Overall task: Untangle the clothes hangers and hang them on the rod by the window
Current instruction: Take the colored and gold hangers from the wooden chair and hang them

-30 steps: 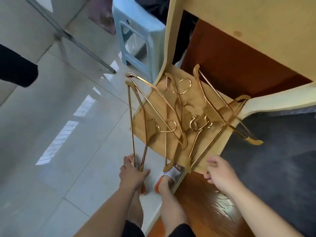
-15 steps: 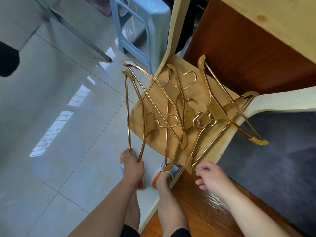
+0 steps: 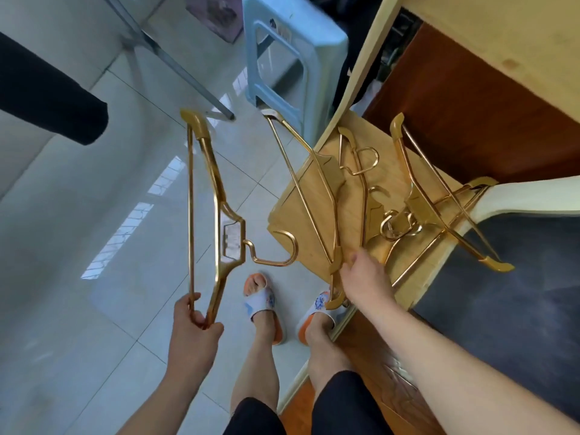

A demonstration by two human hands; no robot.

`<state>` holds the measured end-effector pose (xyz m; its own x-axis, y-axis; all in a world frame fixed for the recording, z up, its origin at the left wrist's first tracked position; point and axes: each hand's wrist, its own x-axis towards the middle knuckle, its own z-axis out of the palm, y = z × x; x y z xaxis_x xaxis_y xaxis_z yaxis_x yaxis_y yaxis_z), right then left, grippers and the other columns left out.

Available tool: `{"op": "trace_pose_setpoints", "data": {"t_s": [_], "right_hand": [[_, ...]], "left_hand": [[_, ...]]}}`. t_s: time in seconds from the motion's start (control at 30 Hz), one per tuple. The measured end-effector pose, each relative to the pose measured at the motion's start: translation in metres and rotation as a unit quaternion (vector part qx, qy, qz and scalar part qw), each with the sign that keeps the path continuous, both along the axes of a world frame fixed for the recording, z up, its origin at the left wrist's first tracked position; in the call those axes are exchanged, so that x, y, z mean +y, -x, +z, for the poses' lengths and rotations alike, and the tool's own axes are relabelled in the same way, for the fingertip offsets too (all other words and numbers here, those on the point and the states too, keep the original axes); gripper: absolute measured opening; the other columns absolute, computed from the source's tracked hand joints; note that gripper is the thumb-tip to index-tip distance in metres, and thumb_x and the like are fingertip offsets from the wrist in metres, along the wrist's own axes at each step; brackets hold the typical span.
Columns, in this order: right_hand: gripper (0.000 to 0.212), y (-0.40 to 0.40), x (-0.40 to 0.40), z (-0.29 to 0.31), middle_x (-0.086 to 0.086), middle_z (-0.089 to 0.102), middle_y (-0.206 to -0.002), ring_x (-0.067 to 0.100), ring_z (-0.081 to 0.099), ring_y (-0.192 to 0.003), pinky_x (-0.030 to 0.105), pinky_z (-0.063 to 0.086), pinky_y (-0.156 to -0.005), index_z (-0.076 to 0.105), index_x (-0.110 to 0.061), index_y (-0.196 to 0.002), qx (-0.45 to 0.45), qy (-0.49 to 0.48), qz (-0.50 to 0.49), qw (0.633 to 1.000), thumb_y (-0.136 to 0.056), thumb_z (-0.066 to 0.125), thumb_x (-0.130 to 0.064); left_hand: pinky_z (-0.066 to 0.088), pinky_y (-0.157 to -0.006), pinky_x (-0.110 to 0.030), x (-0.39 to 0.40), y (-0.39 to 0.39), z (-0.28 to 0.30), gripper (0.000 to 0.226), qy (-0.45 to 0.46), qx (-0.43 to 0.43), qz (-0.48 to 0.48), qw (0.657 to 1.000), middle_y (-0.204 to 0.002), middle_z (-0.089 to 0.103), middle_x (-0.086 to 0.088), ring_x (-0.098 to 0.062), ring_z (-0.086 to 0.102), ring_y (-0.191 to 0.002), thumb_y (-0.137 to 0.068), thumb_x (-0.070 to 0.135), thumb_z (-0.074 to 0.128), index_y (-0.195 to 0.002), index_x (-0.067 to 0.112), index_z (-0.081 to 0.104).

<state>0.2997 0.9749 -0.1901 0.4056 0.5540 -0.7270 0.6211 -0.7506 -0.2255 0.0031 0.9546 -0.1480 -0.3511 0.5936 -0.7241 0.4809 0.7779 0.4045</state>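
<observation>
The gold hangers (image 3: 370,202) are piled on a wooden stool (image 3: 292,215), and some hooks are caught in each other. One free hanger (image 3: 216,211) is held out over the floor tiles (image 3: 94,277), clear of the pile. Its lower corner is gripped by the left hand (image 3: 193,328). The ends of two more hangers at the stool's near edge are gripped by the right hand (image 3: 365,277). The pulling-apart step seems to be in hand. Next, a gentle lift and twist is likely needed so the hooks slip free. The hangers are thin, shiny and stiff. No rod is seen here.
</observation>
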Motion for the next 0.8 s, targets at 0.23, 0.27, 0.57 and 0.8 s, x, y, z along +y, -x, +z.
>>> {"op": "trace_pose_setpoints", "data": {"t_s": [0.23, 0.27, 0.57, 0.8], "right_hand": [[0.043, 0.021, 0.077, -0.046, 0.020, 0.055, -0.137, 0.039, 0.056, -0.123, 0.041, 0.047, -0.093, 0.043, -0.005, -0.137, -0.099, 0.034, 0.021, 0.994, -0.099, 0.047, -0.026], [0.041, 0.019, 0.077, -0.052, 0.019, 0.057, -0.135, 0.039, 0.057, -0.122, 0.041, 0.048, -0.094, 0.045, -0.005, -0.136, -0.110, 0.045, 0.028, 0.993, -0.099, 0.047, -0.024], [0.025, 0.023, 0.066, -0.053, 0.019, 0.066, -0.119, 0.038, 0.066, -0.109, 0.043, 0.057, -0.083, 0.053, -0.003, -0.122, -0.199, 0.035, 0.152, 0.968, -0.097, 0.052, -0.005], [0.021, 0.029, 0.053, -0.005, 0.021, 0.068, -0.113, 0.038, 0.068, -0.105, 0.042, 0.058, -0.081, 0.054, -0.002, -0.118, -0.201, -0.020, 0.125, 0.971, -0.096, 0.052, -0.004]], "left_hand": [[0.046, -0.066, -0.039, 0.000, 0.051, 0.014, 0.058, -0.006, 0.022, 0.057, 0.998, -0.085, 0.042, -0.012, -0.025, 0.049, -0.069, -0.087, -0.007, 0.065, -0.126, 0.030, 0.044], [0.046, -0.066, -0.038, 0.001, 0.054, 0.015, 0.057, -0.009, 0.021, 0.063, 0.998, -0.085, 0.042, -0.012, -0.025, 0.049, -0.069, -0.087, -0.007, 0.065, -0.126, 0.029, 0.044], [0.042, -0.063, -0.033, -0.003, 0.072, 0.022, 0.057, -0.010, 0.003, 0.083, 0.996, -0.086, 0.039, -0.009, -0.024, 0.047, -0.072, -0.088, -0.008, 0.062, -0.129, 0.028, 0.045], [0.044, -0.062, -0.032, -0.005, 0.070, 0.046, 0.057, 0.004, -0.005, 0.085, 0.996, -0.084, 0.040, -0.009, -0.023, 0.047, -0.070, -0.088, -0.007, 0.064, -0.129, 0.027, 0.045]]}}
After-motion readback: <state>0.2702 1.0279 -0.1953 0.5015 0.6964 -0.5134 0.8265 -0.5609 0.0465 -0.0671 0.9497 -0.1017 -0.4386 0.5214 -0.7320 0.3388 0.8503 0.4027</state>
